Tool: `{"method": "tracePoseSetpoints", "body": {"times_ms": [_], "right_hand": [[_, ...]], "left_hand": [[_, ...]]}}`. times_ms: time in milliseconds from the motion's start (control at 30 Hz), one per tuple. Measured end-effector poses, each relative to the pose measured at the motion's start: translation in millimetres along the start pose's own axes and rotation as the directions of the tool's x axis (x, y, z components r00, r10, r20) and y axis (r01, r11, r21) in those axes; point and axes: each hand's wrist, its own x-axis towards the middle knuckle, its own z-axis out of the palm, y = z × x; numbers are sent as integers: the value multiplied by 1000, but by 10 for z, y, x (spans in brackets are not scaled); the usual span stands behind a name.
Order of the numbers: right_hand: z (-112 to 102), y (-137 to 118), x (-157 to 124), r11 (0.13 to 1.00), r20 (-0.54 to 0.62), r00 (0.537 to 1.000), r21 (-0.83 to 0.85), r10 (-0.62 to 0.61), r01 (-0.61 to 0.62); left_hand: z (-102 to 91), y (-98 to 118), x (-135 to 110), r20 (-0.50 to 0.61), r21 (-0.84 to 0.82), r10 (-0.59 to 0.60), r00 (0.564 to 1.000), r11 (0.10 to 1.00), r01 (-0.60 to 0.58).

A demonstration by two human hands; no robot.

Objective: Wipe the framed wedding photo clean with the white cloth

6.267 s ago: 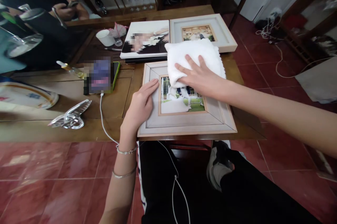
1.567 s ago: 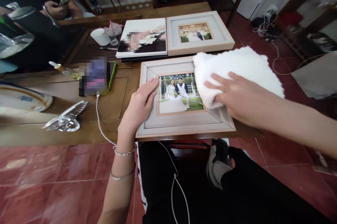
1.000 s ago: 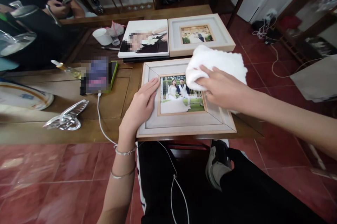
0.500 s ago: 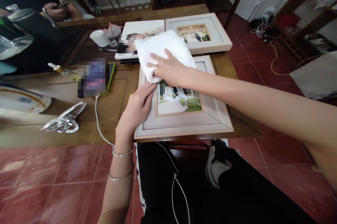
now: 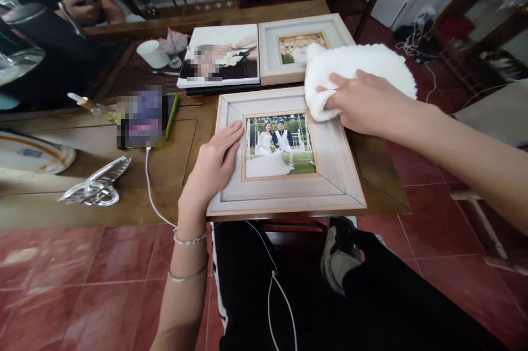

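A pale wooden picture frame (image 5: 284, 188) lies face up at the table's front edge, with a wedding photo inside its inner border. My left hand (image 5: 216, 158) rests flat on the frame's left side, fingers stretched out. At the frame's upper right corner, my right hand (image 5: 367, 100) grips a fluffy white towel (image 5: 371, 62) between thumb and fingers. The towel hangs partly over the table's right edge and covers part of a second picture frame (image 5: 272, 59) behind.
A white-edged photo panel (image 5: 231, 59) lies at the back. On the left are a phone (image 5: 142, 120) on a white cable, a silver hair claw clip (image 5: 99, 183), a dropper bottle (image 5: 93, 104), a white cup (image 5: 152, 54) and a dark kettle (image 5: 45, 54). A person sits across the table.
My right hand has moved the towel from the frame's upper left to its upper right, uncovering the photo. My left hand stays on the frame's left side.
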Motion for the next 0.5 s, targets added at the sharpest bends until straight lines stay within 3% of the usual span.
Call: {"method": "tracePoseSetpoints", "body": {"times_ms": [100,200,333,500], "right_hand": [[-158,-144,-59,992,218,973,-120,70,-45],[-249,-313,-185,992,289,957,-122,33,2],[-276,-561,-575,990,220,968,-54,-118,132],[-365,-876,-1136,981,130,973,73,-188,180]], "left_hand": [[4,4,3,-11,-3,11,1000,1000,-11],[4,9,4,-17,0,25,1000,1000,-25],[3,12,4,-20,11,26,999,1000,-26],[9,-10,2,-13,36,39,999,999,-38]]}}
